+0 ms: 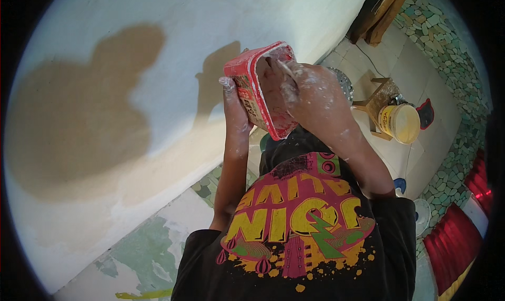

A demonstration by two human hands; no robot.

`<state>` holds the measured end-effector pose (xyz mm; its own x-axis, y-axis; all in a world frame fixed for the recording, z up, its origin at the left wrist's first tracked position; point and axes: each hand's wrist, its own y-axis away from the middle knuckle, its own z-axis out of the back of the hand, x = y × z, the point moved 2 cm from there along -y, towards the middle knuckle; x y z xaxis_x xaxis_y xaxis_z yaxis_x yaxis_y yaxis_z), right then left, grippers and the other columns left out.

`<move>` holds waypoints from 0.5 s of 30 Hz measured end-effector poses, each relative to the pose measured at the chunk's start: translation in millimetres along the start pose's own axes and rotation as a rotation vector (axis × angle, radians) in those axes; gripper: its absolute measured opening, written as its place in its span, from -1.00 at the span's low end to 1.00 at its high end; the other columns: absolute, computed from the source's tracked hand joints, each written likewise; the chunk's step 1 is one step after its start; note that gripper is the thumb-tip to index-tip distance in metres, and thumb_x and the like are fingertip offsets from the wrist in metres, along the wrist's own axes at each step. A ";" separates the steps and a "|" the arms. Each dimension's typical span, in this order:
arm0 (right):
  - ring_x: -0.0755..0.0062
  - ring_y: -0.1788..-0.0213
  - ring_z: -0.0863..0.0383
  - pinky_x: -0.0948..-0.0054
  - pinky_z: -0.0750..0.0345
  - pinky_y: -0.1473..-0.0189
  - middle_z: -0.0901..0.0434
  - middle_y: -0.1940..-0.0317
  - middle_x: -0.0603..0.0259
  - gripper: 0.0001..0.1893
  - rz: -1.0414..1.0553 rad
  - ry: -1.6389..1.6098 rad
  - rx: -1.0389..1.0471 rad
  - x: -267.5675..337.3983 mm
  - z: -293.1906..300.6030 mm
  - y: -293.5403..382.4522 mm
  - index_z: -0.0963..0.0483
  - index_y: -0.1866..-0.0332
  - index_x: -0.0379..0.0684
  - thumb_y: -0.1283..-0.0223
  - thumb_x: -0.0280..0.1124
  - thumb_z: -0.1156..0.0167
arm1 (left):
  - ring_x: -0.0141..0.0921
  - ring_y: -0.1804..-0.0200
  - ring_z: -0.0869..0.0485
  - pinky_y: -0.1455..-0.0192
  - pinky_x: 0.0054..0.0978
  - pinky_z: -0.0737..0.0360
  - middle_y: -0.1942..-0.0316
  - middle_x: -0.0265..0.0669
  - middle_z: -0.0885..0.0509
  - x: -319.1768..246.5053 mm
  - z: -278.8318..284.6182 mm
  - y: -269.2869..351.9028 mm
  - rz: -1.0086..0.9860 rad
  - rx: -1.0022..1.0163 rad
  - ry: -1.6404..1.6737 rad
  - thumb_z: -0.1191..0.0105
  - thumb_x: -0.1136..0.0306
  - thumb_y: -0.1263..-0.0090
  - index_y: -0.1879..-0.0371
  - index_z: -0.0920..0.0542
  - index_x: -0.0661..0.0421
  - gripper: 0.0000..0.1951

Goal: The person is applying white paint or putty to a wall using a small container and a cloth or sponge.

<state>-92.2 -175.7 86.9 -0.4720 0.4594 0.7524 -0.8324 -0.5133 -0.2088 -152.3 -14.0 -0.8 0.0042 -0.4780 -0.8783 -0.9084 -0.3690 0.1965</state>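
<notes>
My left hand [236,107] holds a red plastic tub [262,121] from its side and underneath, thumb along the outer wall. The tub is tilted, its rim coated with whitish paste, and more greyish-white residue lines the inside. My right hand [307,92], smeared with the same paste, reaches into the tub's mouth with curled fingers. Something thin and pale shows by those fingers; whether it is a tool cannot be told, and the fingertips are partly hidden. Behind both hands stands a white wall [185,20] with shadows cast on it.
Right of my arm, a yellow bucket [400,123] stands by a small wooden stool [378,97] on the tiled floor. A speckled round container [341,82] is partly hidden behind my right hand. A cable crosses the tiles. Red fabric [453,245] lies at lower right, near a pebble-pattern border [453,159].
</notes>
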 end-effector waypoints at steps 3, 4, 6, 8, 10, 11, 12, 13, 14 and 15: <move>-0.19 0.31 -0.63 0.03 -0.56 0.20 -0.62 0.35 -0.18 -0.73 -0.004 0.060 0.050 -7.4 -14.1 -4.4 -0.58 0.08 -0.31 -0.08 -0.54 -0.20 | -0.18 -0.29 -0.53 -0.37 -0.16 -0.48 -0.30 -0.09 -0.50 2.2 0.3 -1.9 -0.051 0.058 -0.114 0.37 -0.42 -0.44 -0.37 -0.35 0.16 -0.14; -0.22 0.30 -0.62 0.01 -0.56 0.17 -0.62 0.34 -0.20 -0.73 -0.031 0.004 0.104 -11.9 -17.4 -6.4 -0.58 0.08 -0.31 -0.06 -0.54 -0.20 | -0.19 -0.28 -0.55 -0.36 -0.17 -0.50 -0.29 -0.09 -0.51 4.7 3.9 -2.7 -0.030 0.032 -0.138 0.38 -0.40 -0.45 -0.37 -0.35 0.16 -0.15; -0.26 0.28 -0.60 0.00 -0.55 0.15 -0.62 0.33 -0.21 -0.72 -0.063 -0.057 0.156 -15.6 -15.8 -10.4 -0.58 0.09 -0.32 -0.05 -0.54 -0.21 | -0.21 -0.24 -0.58 -0.31 -0.19 -0.55 -0.26 -0.10 -0.54 7.3 12.7 -4.1 -0.005 0.008 -0.148 0.35 -0.36 -0.48 -0.36 -0.36 0.16 -0.19; -0.21 0.24 -0.62 0.07 -0.56 0.09 -0.62 0.34 -0.22 -0.73 -0.041 -0.139 0.286 -13.5 -8.2 -15.0 -0.56 0.12 -0.37 -0.04 -0.50 -0.25 | -0.32 -0.09 -0.64 -0.16 -0.31 -0.62 -0.12 -0.17 -0.61 8.6 22.4 -1.9 0.015 -0.037 -0.113 0.28 -0.33 -0.49 -0.29 -0.42 0.19 -0.23; -0.16 0.22 -0.63 0.11 -0.57 0.06 -0.63 0.29 -0.21 -0.73 -0.062 -0.155 0.309 -28.0 -8.7 -20.8 -0.56 0.13 -0.37 -0.07 -0.45 -0.27 | -0.48 0.20 -0.71 0.13 -0.47 -0.71 0.15 -0.30 -0.70 5.3 17.6 -4.6 0.015 -0.081 -0.066 0.21 -0.29 -0.50 -0.13 -0.53 0.17 -0.31; -0.12 0.20 -0.64 0.16 -0.57 0.04 -0.63 0.24 -0.21 -0.72 -0.082 -0.170 0.339 -37.5 -10.5 -18.0 -0.57 0.14 -0.38 -0.11 -0.40 -0.30 | -0.48 0.20 -0.71 0.13 -0.47 -0.71 0.15 -0.30 -0.70 5.0 20.3 -3.7 0.018 -0.078 -0.070 0.21 -0.29 -0.50 -0.13 -0.53 0.17 -0.31; -0.04 0.29 -0.66 0.14 -0.59 0.12 -0.64 0.39 -0.15 -0.64 0.009 -0.032 0.116 -53.6 -15.4 -8.9 -0.57 0.17 -0.42 -0.11 -0.28 -0.30 | -0.40 0.07 -0.70 0.00 -0.36 -0.69 0.03 -0.24 -0.68 3.8 22.1 -5.8 0.097 -0.076 -0.142 0.23 -0.32 -0.49 -0.20 -0.50 0.14 -0.29; -0.04 0.29 -0.66 0.14 -0.59 0.12 -0.64 0.39 -0.15 -0.64 0.010 -0.028 0.110 -63.7 -10.5 -6.1 -0.57 0.17 -0.42 -0.11 -0.28 -0.30 | -0.32 -0.06 -0.68 -0.14 -0.25 -0.66 -0.08 -0.18 -0.65 -2.0 15.2 -5.2 0.174 -0.076 -0.212 0.25 -0.34 -0.48 -0.27 -0.46 0.12 -0.26; 0.10 0.30 -0.65 0.22 -0.59 0.13 -0.65 0.38 -0.09 -0.59 -0.079 -0.287 0.194 -74.5 -7.3 -3.9 -0.57 0.12 -0.43 -0.11 -0.23 -0.33 | -0.48 0.19 -0.71 0.12 -0.46 -0.71 0.14 -0.28 -0.70 -3.3 4.6 -4.1 0.189 -0.105 -0.089 0.21 -0.30 -0.50 -0.13 -0.54 0.14 -0.32; 0.23 0.31 -0.63 0.29 -0.59 0.14 -0.66 0.36 -0.03 -0.53 -0.162 -0.551 0.279 -75.0 -5.2 -4.4 -0.58 0.08 -0.44 -0.12 -0.18 -0.36 | -0.48 0.19 -0.71 0.12 -0.46 -0.71 0.14 -0.28 -0.70 -5.6 8.9 -3.6 0.183 -0.104 -0.091 0.21 -0.30 -0.50 -0.13 -0.54 0.14 -0.32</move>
<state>-54.6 -204.1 28.2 -0.0660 0.1446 0.9873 -0.7390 -0.6720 0.0490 -152.8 -2.9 -0.5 -0.1988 -0.4722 -0.8588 -0.8423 -0.3657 0.3960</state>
